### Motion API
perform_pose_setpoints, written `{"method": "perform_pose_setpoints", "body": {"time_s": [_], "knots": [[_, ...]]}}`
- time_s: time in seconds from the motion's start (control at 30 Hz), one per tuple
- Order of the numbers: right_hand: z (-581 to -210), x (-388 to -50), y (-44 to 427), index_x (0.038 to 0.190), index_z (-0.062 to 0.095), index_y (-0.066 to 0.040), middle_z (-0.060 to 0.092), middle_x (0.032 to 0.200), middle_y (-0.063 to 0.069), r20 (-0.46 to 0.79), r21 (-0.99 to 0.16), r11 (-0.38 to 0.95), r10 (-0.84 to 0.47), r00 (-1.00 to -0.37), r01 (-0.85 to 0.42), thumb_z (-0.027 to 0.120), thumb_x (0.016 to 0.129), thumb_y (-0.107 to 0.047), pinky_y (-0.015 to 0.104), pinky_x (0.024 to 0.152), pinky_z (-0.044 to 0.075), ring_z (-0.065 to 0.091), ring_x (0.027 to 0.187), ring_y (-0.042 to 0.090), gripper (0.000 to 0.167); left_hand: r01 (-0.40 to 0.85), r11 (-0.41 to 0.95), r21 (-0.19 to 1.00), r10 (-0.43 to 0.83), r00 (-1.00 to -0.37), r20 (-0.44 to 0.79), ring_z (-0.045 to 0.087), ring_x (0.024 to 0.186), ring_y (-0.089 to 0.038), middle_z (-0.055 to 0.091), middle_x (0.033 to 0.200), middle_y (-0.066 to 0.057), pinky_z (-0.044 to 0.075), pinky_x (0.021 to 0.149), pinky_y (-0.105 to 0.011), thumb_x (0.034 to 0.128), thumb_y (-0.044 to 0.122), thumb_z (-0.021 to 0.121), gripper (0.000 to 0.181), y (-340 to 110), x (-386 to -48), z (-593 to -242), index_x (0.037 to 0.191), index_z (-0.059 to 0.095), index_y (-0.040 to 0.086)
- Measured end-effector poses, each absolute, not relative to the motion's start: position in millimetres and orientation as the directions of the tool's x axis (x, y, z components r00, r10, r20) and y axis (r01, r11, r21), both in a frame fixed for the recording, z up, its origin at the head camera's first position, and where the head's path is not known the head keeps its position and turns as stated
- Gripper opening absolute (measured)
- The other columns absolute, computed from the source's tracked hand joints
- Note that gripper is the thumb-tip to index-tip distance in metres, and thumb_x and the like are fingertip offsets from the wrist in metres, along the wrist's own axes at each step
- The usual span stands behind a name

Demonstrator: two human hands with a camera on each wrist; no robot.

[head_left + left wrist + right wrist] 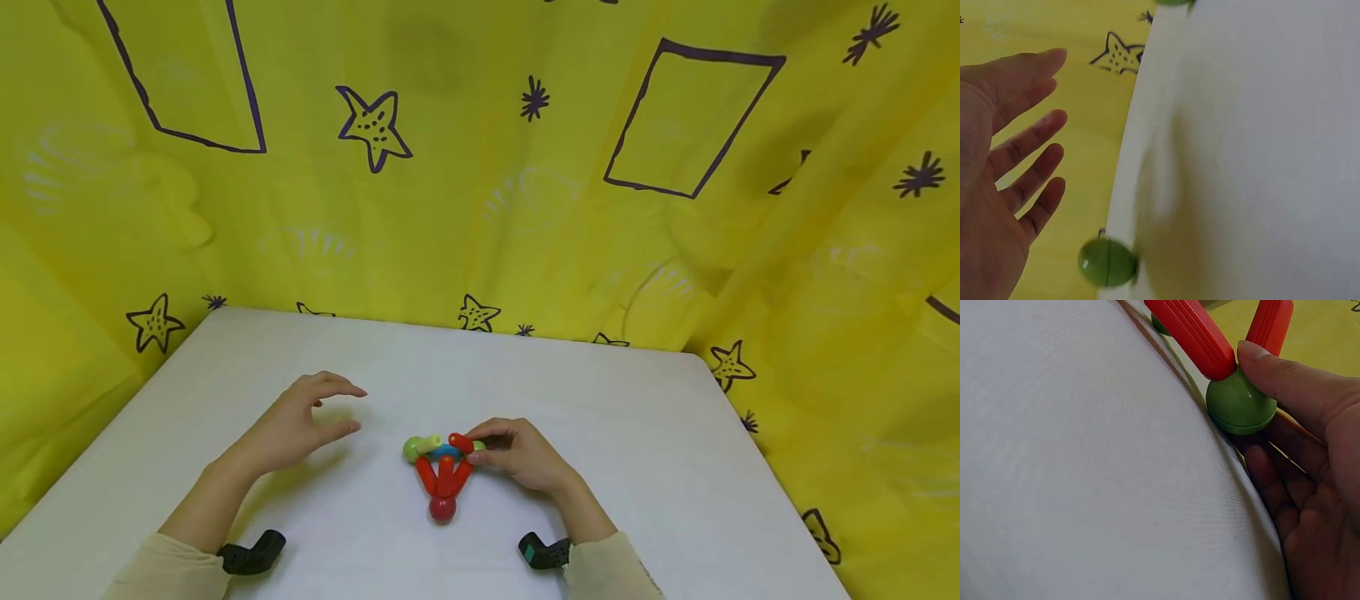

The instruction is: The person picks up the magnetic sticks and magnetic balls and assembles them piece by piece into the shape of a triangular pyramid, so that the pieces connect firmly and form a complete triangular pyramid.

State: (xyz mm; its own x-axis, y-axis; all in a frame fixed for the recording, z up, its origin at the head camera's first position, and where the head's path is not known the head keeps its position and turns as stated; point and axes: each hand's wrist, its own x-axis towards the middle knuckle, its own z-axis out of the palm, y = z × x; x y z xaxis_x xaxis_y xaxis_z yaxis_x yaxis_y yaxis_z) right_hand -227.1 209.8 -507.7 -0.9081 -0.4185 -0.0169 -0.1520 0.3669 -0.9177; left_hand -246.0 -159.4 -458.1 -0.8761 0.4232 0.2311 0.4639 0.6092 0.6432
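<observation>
A small toy build of balls and rods stands on the white table. It has a red ball (442,509) at the near end, red rods (446,477) rising from it, a blue rod (447,451) behind, and a green ball (412,450) with a pale yellow-green rod (430,444) at left. My right hand (525,457) grips the right-hand green ball (1241,403), the thumb at the foot of a red rod (1270,326). My left hand (296,425) hovers left of the build, fingers and thumb spread apart, holding nothing.
The white table (360,533) meets yellow curtains (450,208) with drawn stars at the back and right. Black wrist devices (253,553) sit by both forearms. In the left wrist view, a blurred green ball (1108,262) shows near the table edge.
</observation>
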Motion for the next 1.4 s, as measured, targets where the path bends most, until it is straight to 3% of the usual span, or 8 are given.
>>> {"method": "perform_pose_setpoints", "body": {"time_s": [0.2,0.47,0.63,0.9,1.4], "knots": [[-508.5,-226.8,209.4,0.113,0.080,-0.017,0.076,0.114,0.003,0.014,-0.924,0.339,-0.434,-0.901,-0.178,0.083,0.088,-0.019,0.023,0.087,0.051,0.064,0.099,0.016,0.025,0.434,0.688,0.582,0.398,-0.896,0.197,0.050,0.125,-0.035,0.062,0.132,-0.005,0.043,0.099,-0.058,0.0894,0.032,0.082,0.043,-197.5,-243.4,-451.3,0.129,0.070,0.019],[-506.5,-225.5,210.3,0.113,0.080,-0.017,0.076,0.114,0.004,0.000,-0.926,0.342,-0.428,-0.904,-0.162,0.083,0.088,-0.017,0.024,0.088,0.050,0.062,0.100,0.019,0.025,0.423,0.731,0.535,0.401,-0.901,0.164,0.055,0.124,-0.044,0.062,0.130,-0.014,0.045,0.100,-0.062,0.0867,0.026,0.084,0.043,-222.3,-244.0,-455.9,0.125,0.071,0.012],[-505.9,-225.3,210.8,0.113,0.080,-0.016,0.076,0.114,0.004,-0.005,-0.927,0.342,-0.424,-0.906,-0.155,0.082,0.089,-0.015,0.025,0.088,0.050,0.061,0.101,0.019,0.024,0.376,0.752,0.542,0.384,-0.918,0.104,0.062,0.114,-0.035,0.065,0.125,-0.009,0.052,0.091,-0.051,0.0887,0.021,0.082,0.039,-222.8,-245.2,-465.3,0.125,0.071,0.012],[-505.2,-224.6,208.2,0.113,0.079,-0.015,0.076,0.115,0.005,-0.019,-0.933,0.331,-0.428,-0.904,-0.137,0.081,0.090,-0.017,0.025,0.088,0.051,0.063,0.101,0.019,0.024,0.345,0.777,0.527,0.361,-0.929,0.075,0.062,0.095,-0.018,0.067,0.114,-0.004,0.051,0.075,-0.032,0.0907,0.012,0.077,0.033,-219.1,-244.7,-468.9,0.123,0.070,0.012],[-505.4,-224.8,207.6,0.112,0.080,-0.017,0.076,0.114,0.004,-0.017,-0.927,0.348,-0.418,-0.908,-0.142,0.082,0.089,-0.017,0.025,0.088,0.050,0.062,0.100,0.019,0.023,0.465,0.716,0.521,0.422,-0.882,0.208,0.064,0.101,-0.018,0.068,0.112,0.006,0.055,0.082,-0.031,0.0915,0.012,0.078,0.029,-190.3,-237.1,-454.2,0.120,0.073,0.014]]}}
